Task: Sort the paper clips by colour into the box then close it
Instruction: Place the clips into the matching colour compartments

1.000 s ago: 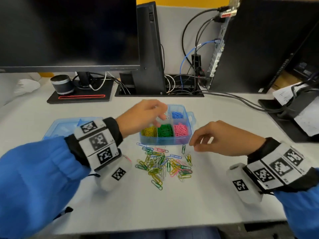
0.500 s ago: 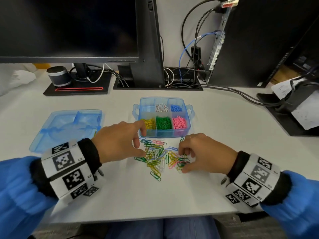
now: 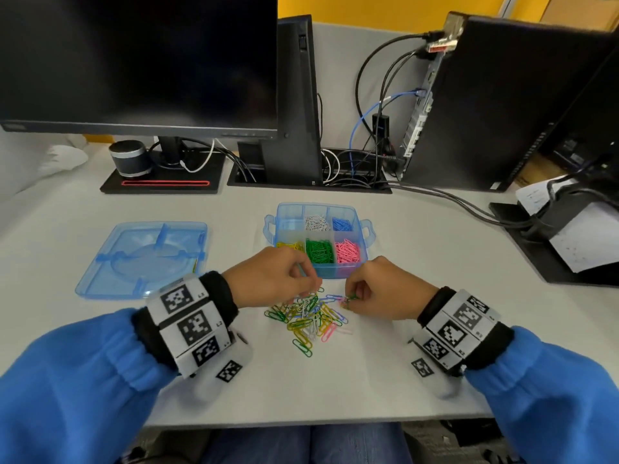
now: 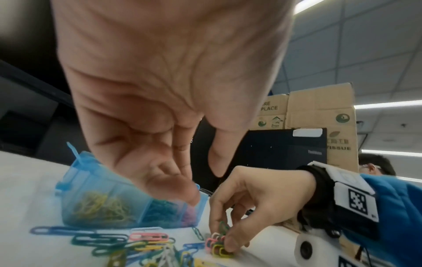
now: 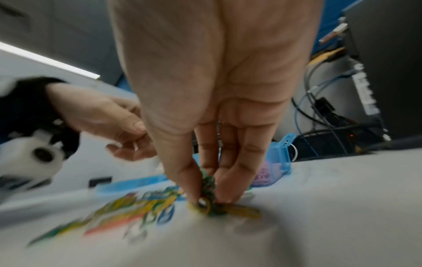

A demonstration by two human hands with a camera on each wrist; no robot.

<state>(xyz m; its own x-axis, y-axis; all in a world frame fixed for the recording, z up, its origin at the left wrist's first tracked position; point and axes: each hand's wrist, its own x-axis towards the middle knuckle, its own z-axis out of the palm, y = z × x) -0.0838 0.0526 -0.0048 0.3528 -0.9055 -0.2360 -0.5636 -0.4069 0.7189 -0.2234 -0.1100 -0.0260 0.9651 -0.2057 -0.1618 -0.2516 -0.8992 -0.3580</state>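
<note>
Head camera looks steeply down at the desk (image 3: 418, 262). Both wrist cameras sit low and close, facing inward; each shows the paper clip pile (image 4: 146, 243) and the opposite hand.

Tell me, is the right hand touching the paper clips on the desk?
Touching. The left wrist view shows the right hand pinching paper clips between its fingers.

Translucent blue box (image 3: 366, 236); yellow, green, pink, white, blue clips (image 3: 308, 318).
</note>
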